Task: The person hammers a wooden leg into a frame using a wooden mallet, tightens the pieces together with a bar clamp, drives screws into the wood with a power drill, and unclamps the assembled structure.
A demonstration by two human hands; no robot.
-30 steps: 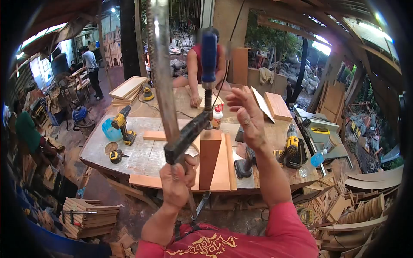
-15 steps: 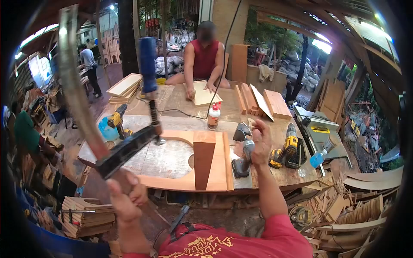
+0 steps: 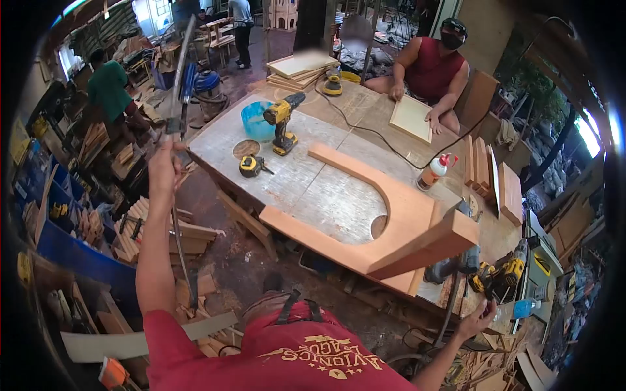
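Observation:
My left hand (image 3: 166, 168) is closed around a long bar clamp (image 3: 179, 244), held upright left of the table. The clamp's blue handle (image 3: 188, 83) is above my fist. My right hand (image 3: 475, 320) is low by the table's right front edge, fingers parted, with nothing visible in it. Closest to it are a yellow and black cordless drill (image 3: 508, 270) and a clear bottle with blue liquid (image 3: 525, 307). On the table lies a U-shaped wooden panel (image 3: 407, 221); a thick wooden block (image 3: 427, 244) stands on it. Behind the block, a grey power tool (image 3: 471, 257) is partly hidden.
The table (image 3: 215, 143) also bears another drill (image 3: 283, 124), a tape measure (image 3: 254, 166), a blue tub (image 3: 258, 120), a glue bottle (image 3: 435, 171) and wooden boards (image 3: 479, 163). Across it, a person (image 3: 430, 72) handles a framed panel (image 3: 412, 117). Wood scraps surround the floor.
The view has turned left and down. The bar clamp has swung away from over the table to its left side. My right hand has dropped from above the grey tool to the table's front edge.

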